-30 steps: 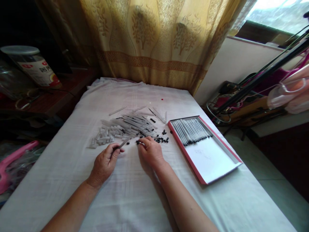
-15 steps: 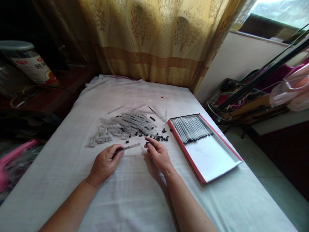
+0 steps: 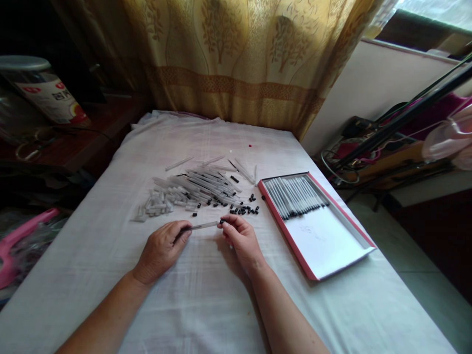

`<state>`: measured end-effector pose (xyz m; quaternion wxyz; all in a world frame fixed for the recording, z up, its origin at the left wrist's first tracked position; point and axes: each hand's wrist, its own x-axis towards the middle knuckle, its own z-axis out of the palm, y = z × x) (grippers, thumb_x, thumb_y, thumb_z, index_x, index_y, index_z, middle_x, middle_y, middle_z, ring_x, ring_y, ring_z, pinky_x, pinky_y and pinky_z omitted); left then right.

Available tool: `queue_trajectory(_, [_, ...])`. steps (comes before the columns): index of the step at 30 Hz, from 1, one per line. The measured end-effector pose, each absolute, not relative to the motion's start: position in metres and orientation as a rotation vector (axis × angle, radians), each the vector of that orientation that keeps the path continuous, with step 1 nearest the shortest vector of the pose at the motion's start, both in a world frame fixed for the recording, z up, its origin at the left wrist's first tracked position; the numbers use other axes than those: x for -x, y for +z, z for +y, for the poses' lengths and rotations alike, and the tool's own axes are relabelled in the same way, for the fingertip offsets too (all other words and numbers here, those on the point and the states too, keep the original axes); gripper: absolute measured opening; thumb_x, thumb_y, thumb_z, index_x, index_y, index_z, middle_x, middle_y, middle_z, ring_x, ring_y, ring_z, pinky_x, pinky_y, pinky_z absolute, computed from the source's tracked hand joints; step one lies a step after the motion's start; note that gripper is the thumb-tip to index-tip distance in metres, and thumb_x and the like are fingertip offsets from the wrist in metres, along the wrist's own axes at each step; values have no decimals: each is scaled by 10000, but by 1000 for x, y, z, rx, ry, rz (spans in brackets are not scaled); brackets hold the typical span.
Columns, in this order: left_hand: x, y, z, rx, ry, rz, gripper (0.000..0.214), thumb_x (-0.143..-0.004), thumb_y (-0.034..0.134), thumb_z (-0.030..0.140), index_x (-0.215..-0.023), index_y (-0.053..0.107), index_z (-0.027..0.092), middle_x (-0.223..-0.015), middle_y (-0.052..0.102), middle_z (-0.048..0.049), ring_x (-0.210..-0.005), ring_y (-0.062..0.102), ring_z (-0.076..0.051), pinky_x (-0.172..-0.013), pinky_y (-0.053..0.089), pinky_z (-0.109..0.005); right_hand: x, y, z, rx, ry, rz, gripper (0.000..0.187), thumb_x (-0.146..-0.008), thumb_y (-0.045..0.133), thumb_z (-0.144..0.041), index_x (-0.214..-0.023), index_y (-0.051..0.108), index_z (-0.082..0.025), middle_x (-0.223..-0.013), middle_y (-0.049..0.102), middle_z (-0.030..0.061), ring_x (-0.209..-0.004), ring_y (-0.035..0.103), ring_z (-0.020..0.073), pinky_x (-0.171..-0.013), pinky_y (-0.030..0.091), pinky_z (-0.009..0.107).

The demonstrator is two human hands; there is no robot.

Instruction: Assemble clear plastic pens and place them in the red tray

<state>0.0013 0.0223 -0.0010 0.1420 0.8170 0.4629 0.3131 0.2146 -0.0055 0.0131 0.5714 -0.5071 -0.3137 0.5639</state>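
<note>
My left hand is closed around a clear pen barrel, which points to the right. Between the thumb and fingers of my right hand is a small black pen plug, right at the barrel's end; whether it has entered the barrel I cannot tell. Beyond my hands lies a heap of clear barrels and dark refills. Clear pen caps are piled at its left, and loose black plugs are scattered at its right.
To the right, a shallow red-edged box holds a row of pens with black ends. A white cloth covers the table. A patterned curtain hangs behind, and a labelled jar stands at the left.
My right hand has brought the black plug to the end of the barrel, closing the gap between them. My left hand has shifted slightly right with the barrel.
</note>
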Motion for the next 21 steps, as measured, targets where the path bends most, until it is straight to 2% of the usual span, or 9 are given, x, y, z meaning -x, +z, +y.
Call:
queue_trajectory(8, [-2, -1, 22, -2420, 929, 1292, 276, -954, 465, 402, -996, 655, 206, -907, 741, -54, -837, 701, -201, -788, 553, -301, -213, 9, -5, 1227, 1233, -893, 165, -716, 688, -299, -848, 711, -202, -689, 684, -15, -526, 555, 101, -500, 461, 210])
queue_trajectory(14, [-1, 0, 23, -2450, 948, 1231, 261, -959, 480, 359, -1028, 676, 200, -932, 747, -60, -860, 702, -194, -811, 556, -303, -220, -1, -8, 1301, 861, -1267, 138, -806, 635, -246, -895, 736, -212, -853, 743, 37, -779, 679, 178, -725, 543, 286])
queue_trajectory(21, [-1, -1, 23, -2502, 1025, 1113, 214, -960, 515, 273, -1086, 675, 208, -960, 748, -46, -884, 700, -176, -814, 556, -287, -226, -3, -9, 1332, 652, -1509, 141, -869, 593, -239, -916, 724, -217, -872, 754, 44, -775, 689, 178, -715, 532, 269])
